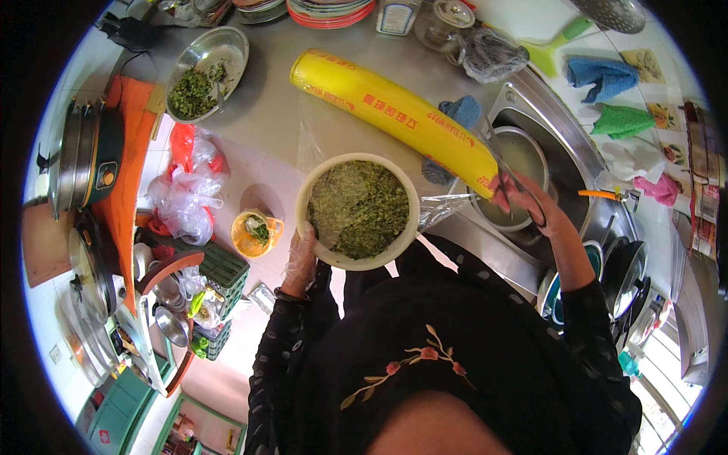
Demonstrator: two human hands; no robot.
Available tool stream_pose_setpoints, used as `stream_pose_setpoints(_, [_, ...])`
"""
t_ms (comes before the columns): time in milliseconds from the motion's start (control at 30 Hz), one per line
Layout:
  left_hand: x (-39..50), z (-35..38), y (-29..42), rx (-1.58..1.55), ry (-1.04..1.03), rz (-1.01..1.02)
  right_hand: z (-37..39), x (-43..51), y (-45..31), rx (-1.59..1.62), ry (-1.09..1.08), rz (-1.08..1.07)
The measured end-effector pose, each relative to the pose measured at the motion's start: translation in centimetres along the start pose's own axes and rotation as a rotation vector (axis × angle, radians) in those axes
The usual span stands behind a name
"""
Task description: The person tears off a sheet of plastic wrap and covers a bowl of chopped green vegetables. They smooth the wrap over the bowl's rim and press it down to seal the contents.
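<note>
A pale round bowl (413, 199) of chopped green herbs (364, 210) is in my left hand (301, 256), which wears a thin clear plastic glove and grips the bowl's left side. Clear plastic film (446, 207) stretches over the bowl and trails off to its right. Behind it, a big yellow roll of cling wrap (392, 119) lies slanted on the steel counter (267, 136). My right hand (526, 199) is at the roll's near right end, over the sink edge. It holds what looks like a pair of scissors (532, 199) with dark handles; the blades are partly blurred.
At the far left of the counter, a steel dish (236, 57) holds more chopped greens and a spoon. A steel basin of cloudy water (515, 142) sits in the sink (569, 165). Below left on the floor are a yellow bucket (239, 239), plastic bags (190, 193) and a green crate (227, 273).
</note>
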State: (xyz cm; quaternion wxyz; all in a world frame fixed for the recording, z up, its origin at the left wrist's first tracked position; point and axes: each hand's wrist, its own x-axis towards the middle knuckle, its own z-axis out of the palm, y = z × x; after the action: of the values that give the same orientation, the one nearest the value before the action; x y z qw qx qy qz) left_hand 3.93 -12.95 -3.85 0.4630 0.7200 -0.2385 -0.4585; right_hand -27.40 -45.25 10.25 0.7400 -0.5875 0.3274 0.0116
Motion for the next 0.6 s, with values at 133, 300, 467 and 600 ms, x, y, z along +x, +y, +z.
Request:
stream_pose_setpoints(133, [0.2, 0.2, -0.5, 0.401, 0.035, 0.236, 0.2, -5.1, 3.8, -0.252, -0.017, 0.189])
stream_pose_setpoints(300, [0.3, 0.2, -1.7, 0.004, 0.052, -0.017, 0.0, -8.6, 7.2, -0.332, -0.092, 0.361])
stream_pose_setpoints(467, [0.6, -0.4, -3.7, 0.355, 0.018, 0.249, -0.7, -7.1, 9.5, -0.314, -0.090, 0.305])
stream_pose_setpoints(600, [1.0, -0.6, -4.7, -0.150, 0.025, -0.049, -1.5, -4.8, 9.8, -0.302, -0.119, 0.261])
